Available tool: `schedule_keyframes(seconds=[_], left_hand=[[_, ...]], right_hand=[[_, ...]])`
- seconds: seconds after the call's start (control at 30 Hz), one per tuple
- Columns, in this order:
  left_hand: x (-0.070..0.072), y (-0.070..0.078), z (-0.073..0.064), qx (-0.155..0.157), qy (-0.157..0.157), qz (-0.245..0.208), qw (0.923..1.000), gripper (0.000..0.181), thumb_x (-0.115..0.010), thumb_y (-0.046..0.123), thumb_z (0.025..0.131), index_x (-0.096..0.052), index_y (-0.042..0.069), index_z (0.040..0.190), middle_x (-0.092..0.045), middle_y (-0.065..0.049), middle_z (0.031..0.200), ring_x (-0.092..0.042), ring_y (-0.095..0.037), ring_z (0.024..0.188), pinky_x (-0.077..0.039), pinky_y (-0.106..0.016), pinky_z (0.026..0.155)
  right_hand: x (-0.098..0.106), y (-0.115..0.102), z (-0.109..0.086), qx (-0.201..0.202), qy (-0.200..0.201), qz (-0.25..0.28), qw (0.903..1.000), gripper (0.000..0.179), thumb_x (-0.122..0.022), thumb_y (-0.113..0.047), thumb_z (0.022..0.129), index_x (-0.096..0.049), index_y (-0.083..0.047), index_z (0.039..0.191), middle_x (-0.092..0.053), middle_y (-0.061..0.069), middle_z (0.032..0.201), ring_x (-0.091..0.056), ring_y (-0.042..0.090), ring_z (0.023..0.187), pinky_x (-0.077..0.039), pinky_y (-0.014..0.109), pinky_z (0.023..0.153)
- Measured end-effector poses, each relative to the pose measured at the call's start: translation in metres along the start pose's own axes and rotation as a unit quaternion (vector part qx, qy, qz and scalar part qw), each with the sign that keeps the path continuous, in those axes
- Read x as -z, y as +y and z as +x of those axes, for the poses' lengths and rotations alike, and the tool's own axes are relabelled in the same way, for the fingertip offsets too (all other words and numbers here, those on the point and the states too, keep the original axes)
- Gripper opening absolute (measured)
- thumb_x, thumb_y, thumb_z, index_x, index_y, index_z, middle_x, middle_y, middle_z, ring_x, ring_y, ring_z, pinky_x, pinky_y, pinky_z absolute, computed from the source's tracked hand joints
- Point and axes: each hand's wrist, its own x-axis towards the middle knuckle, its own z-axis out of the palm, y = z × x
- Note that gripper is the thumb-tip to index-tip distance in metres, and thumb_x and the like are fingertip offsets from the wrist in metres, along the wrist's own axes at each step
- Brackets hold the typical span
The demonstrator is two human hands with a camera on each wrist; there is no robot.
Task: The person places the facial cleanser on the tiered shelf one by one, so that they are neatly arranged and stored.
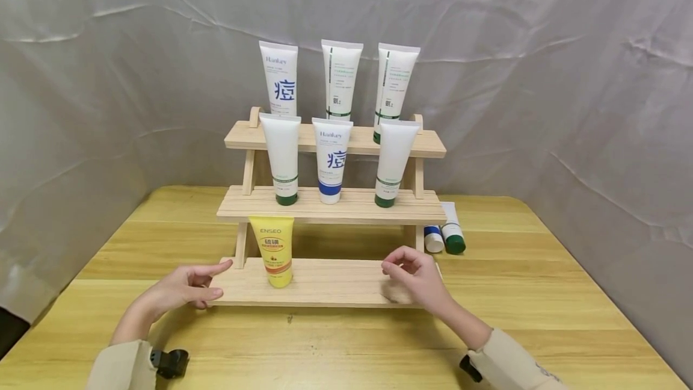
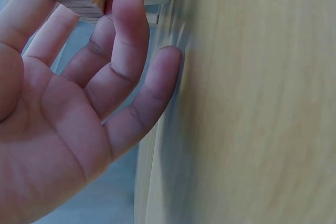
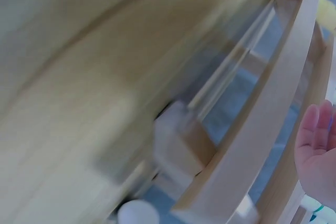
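Note:
A three-tier wooden display stand (image 1: pixel 335 300) holds upright squeeze tubes. My left hand (image 1: pixel 181 287) grips the left end of its bottom shelf; in the left wrist view, that hand (image 2: pixel 79 103) has its fingers around the wooden end. Close over the right part of the same shelf, my right hand (image 1: pixel 417 278) has loosely bent fingers and nothing visible in them. It appears at the right edge of the right wrist view, the hand (image 3: pixel 317 156) beside the boards. A yellow tube (image 1: pixel 276 251) stands on the bottom shelf's left part, nearest my left hand.
The middle shelf bears a blue-capped tube (image 1: pixel 331 158) between two green-capped tubes (image 1: pixel 283 158). Three white tubes (image 1: pixel 341 77) stand on the top shelf. Behind the stand's right side, two tubes (image 1: pixel 452 230) lie on the wooden table (image 1: pixel 514 269). Grey cloth (image 1: pixel 162 77) hangs behind.

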Motion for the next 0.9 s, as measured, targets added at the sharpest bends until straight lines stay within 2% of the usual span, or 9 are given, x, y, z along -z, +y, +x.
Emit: schedule_keyframes(seconds=[0.1,0.37,0.6,0.9], left_hand=[[0.0,0.0,0.0,0.002,0.002,0.003,1.0,0.062,-0.061,0.011,0.085,-0.026,-0.011,0.131,-0.048,-0.004,0.067,-0.053,-0.014,0.061,-0.048,-0.028,0.057],[-0.001,0.0,-0.001,0.009,0.003,0.003,1.0,0.063,-0.062,0.012,0.084,-0.026,-0.011,0.131,-0.049,-0.005,0.068,-0.053,-0.014,0.061,-0.049,-0.028,0.057],[-0.001,-0.001,0.0,0.009,0.002,0.002,1.0,0.063,-0.062,0.012,0.084,-0.026,-0.011,0.131,-0.049,-0.006,0.068,-0.054,-0.015,0.062,-0.049,-0.029,0.058],[0.0,-0.001,0.0,0.003,0.0,-0.005,1.0,0.059,-0.062,0.011,0.084,-0.031,-0.008,0.13,-0.05,-0.006,0.07,-0.054,-0.014,0.062,-0.049,-0.029,0.058]], right_hand=[[0.008,0.001,-0.004,0.003,0.014,-0.003,0.9999,0.006,-0.057,0.008,0.082,-0.06,0.003,0.08,-0.059,0.011,0.074,-0.056,0.016,0.066,-0.047,0.021,0.059],[0.028,0.004,-0.015,0.016,0.049,-0.041,0.9978,0.006,-0.058,0.011,0.079,-0.06,0.006,0.078,-0.059,0.002,0.074,-0.053,0.008,0.061,-0.044,0.018,0.054],[0.047,0.01,-0.021,0.029,0.063,-0.035,0.997,0.009,-0.057,0.015,0.078,-0.059,0.006,0.08,-0.061,0.006,0.076,-0.056,0.012,0.063,-0.045,0.018,0.057],[0.07,0.021,-0.027,0.0,0.081,-0.072,0.9941,0.005,-0.058,0.008,0.081,-0.059,0.004,0.081,-0.06,0.003,0.077,-0.054,0.01,0.062,-0.043,0.018,0.055]])
